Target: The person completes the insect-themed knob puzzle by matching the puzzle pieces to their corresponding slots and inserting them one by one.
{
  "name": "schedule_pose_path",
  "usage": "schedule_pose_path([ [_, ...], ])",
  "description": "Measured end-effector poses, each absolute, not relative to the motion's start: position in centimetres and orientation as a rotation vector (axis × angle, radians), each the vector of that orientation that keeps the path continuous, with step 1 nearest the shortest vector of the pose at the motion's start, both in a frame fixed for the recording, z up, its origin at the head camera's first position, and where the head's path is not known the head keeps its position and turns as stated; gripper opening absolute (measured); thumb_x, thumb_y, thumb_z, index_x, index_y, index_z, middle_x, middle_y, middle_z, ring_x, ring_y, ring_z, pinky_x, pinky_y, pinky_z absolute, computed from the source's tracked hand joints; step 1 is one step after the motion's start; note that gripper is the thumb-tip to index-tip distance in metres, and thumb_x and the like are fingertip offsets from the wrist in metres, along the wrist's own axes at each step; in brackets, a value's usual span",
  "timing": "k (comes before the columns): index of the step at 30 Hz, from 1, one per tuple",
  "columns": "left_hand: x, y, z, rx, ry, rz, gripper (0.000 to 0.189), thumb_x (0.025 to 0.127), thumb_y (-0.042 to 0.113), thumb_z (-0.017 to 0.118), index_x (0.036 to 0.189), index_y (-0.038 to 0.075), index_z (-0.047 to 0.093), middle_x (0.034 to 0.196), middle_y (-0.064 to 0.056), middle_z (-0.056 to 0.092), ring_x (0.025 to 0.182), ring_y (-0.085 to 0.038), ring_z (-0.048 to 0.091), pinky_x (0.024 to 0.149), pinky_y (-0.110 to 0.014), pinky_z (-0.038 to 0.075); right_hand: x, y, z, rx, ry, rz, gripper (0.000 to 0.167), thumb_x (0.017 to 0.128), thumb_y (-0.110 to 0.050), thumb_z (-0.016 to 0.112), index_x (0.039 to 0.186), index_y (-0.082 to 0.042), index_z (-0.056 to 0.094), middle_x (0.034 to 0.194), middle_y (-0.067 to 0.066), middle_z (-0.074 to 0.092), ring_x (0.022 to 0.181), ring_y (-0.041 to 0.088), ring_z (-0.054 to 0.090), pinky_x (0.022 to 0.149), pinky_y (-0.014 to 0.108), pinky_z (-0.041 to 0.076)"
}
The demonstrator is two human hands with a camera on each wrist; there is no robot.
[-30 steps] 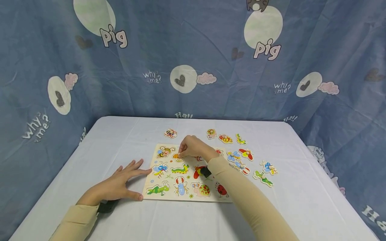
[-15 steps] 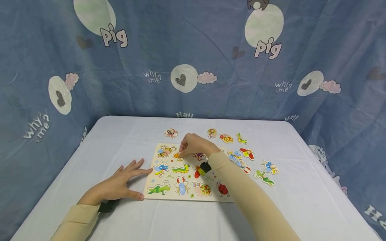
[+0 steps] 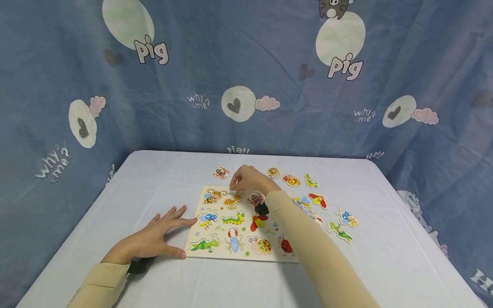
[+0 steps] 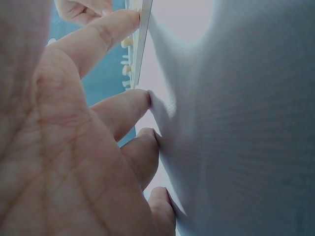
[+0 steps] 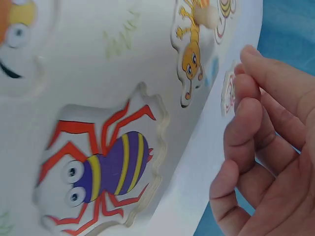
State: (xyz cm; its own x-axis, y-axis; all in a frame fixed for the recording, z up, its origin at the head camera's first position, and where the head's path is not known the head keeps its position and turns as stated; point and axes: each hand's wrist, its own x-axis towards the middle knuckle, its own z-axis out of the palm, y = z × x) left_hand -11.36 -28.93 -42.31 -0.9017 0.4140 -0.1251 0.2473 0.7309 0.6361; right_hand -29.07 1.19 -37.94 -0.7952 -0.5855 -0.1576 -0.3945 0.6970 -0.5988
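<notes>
A pale wooden insect puzzle board point(image 3: 192, 255) lies on the white table. Spread fingers of my left hand point(image 3: 158, 237) touch the board's left edge with forefinger and thumb; in the left wrist view, the other fingertips rest on the cloth beside the board edge point(image 4: 143, 44). Just above the board's back edge hovers my right hand point(image 3: 250, 179), fingers loosely bent, nothing between them in the right wrist view. Below it an orange ant piece point(image 5: 192, 64) with a wooden knob sits in its recess. Nearer the wrist camera is a purple spider recess point(image 5: 115, 167).
A loose spider piece point(image 3: 221, 173) lies behind the board. Right of the right hand are more loose pieces, among them a ladybird-like piece point(image 3: 291, 180), a caterpillar point(image 3: 310, 181), a red-winged beetle point(image 3: 318, 201) and a grasshopper point(image 3: 340, 232). A patterned blue curtain point(image 3: 246, 51) hangs behind the table.
My right hand has let go of the ant piece and lifted back and away from it, leaving it in the board. The left hand has stayed at the board's edge.
</notes>
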Motion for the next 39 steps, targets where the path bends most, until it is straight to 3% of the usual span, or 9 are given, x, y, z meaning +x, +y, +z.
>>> schedule_pose_path([
  [10,-11.3,-29.0,-42.1,0.531,2.671,0.925,0.093,0.072,0.047,0.097,0.155,0.031,0.059,0.177,-0.026,0.021,0.163,-0.06,0.006,0.12,-0.087,-0.003,-30.7,-0.4,-38.8,-0.674,2.652,-0.942,0.013,0.101,-0.024,0.078,0.107,-0.013,0.081,0.087,0.006,0.076,0.072,0.011,0.059,0.07,0.024,0.047],
  [19,-11.5,-29.1,-42.4,0.519,2.698,0.885,0.094,0.07,0.05,0.097,0.155,0.033,0.059,0.178,-0.025,0.022,0.164,-0.057,0.007,0.123,-0.085,-0.002,-31.0,-2.4,-39.4,-0.639,2.683,-0.981,0.032,0.103,-0.019,0.073,0.135,-0.012,0.074,0.095,0.009,0.076,0.075,0.016,0.065,0.069,0.027,0.049],
  [30,-11.2,-29.4,-42.1,0.513,2.705,0.881,0.095,0.07,0.05,0.097,0.155,0.031,0.059,0.177,-0.025,0.022,0.164,-0.057,0.008,0.123,-0.085,-0.002,-31.4,-3.9,-40.9,-0.581,2.731,-0.967,0.031,0.104,-0.021,0.072,0.135,-0.018,0.075,0.109,0.007,0.079,0.078,0.013,0.059,0.073,0.029,0.047],
  [39,-11.3,-29.2,-42.2,0.519,2.693,0.893,0.093,0.071,0.05,0.097,0.155,0.032,0.059,0.178,-0.024,0.022,0.164,-0.057,0.008,0.122,-0.086,-0.001,-31.5,-3.6,-40.8,-0.524,2.801,-0.891,0.03,0.105,-0.021,0.07,0.134,-0.019,0.075,0.088,0.005,0.073,0.07,0.015,0.054,0.068,0.03,0.043],
])
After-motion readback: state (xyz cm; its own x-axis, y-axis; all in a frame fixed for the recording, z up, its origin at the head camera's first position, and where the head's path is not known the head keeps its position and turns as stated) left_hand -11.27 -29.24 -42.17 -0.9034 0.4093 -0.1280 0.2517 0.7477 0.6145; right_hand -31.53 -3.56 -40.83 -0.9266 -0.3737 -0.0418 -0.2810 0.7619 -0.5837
